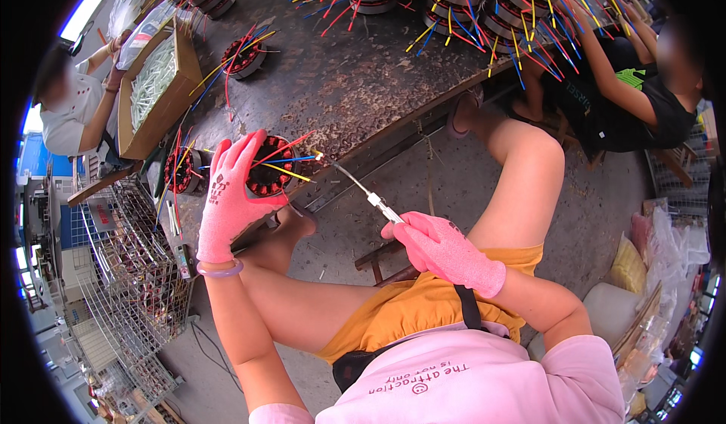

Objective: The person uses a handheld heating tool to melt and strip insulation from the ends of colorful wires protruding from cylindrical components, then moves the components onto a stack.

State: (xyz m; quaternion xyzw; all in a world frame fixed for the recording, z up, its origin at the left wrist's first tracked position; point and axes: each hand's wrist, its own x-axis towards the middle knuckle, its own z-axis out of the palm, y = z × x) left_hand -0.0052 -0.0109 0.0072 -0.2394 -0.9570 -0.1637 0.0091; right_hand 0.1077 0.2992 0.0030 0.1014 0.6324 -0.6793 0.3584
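Observation:
My left hand (229,190), in a pink glove, grips a motor stator (263,184) at the table's near edge, its thumb and fingers around the rim. Red, blue and yellow leads (291,159) stick out of it to the right. My right hand (439,249), also gloved in pink, is closed around the white handle of a slim torch-like tool (376,199). Its thin bent metal tube points at the lead ends, where a small bright spot shows at the blue lead's tip. Another stator (181,170) sits just left of my left hand.
One stator (243,60) stands farther back on the worn table (333,76). Stator stacks (454,4) with coloured leads line the far side. A cardboard box (162,84) of white tubes stands at left, above a wire cage (125,273). Co-workers sit left and right.

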